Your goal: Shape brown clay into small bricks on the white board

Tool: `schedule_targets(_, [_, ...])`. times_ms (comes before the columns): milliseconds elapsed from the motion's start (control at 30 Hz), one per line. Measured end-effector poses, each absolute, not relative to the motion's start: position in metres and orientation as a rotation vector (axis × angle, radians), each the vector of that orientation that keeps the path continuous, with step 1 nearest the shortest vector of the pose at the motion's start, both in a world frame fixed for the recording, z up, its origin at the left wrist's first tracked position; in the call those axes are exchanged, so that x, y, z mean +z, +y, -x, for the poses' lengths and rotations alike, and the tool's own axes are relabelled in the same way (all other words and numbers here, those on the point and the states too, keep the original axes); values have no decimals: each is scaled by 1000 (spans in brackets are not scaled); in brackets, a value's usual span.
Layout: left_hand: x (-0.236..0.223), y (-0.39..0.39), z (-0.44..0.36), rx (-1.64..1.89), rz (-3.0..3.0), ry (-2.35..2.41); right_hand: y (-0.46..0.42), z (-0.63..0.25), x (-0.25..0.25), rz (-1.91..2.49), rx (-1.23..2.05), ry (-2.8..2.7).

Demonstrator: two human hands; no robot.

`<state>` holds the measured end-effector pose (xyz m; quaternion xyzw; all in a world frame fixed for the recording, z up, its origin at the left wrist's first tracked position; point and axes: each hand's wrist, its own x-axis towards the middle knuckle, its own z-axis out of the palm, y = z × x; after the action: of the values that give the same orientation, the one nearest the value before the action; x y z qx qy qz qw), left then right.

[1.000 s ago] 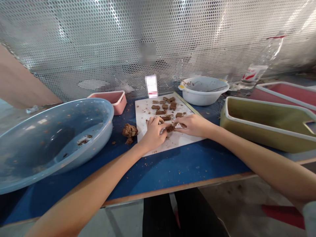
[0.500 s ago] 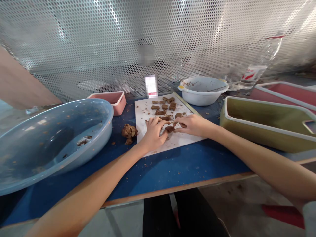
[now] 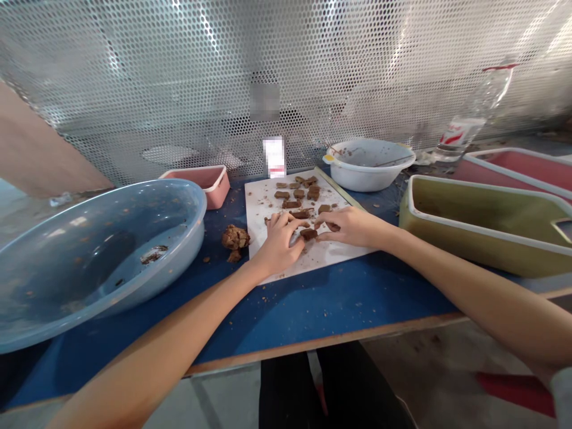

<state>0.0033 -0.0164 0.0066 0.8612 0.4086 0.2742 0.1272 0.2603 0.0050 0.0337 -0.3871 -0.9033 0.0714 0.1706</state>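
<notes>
A white cutting board (image 3: 328,253) lies on the blue table and carries several small brown dough pieces (image 3: 291,204). Both hands rest on the board around one brown piece (image 3: 308,234). My left hand (image 3: 279,243) has its fingers curled and pressed against that piece from the left. My right hand (image 3: 348,226) pinches it from the right with its fingertips. A brown dough lump (image 3: 235,237) sits on the table just left of the board.
A big translucent blue basin (image 3: 89,250) fills the left. A pink tub (image 3: 201,179) and a white bowl (image 3: 369,164) stand at the back by the perforated metal wall. A yellow-green tray (image 3: 482,220), a pink tray (image 3: 527,167) and a plastic bottle (image 3: 469,119) are on the right.
The fingers of both hands have shifted slightly around the brown piece; nothing else moved.
</notes>
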Motion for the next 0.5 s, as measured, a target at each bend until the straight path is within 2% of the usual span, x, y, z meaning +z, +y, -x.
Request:
schedule_targets(133, [6,-17,-4,809,-2526,1184,-5,-264,52,1120,160,-2425])
schedule_targets(267, [1,-15,-5,839,-2553,1196,-23,-291,84,1298,-33,-2211])
schedule_targets(400, [-3,-14,-7,886,-2568,1233,-27,-360,105,1638,-378,-2114])
schedule_targets(500, [-2,-14,-9,876,-2578,1285,-13,-430,100,1872,-441,-2046])
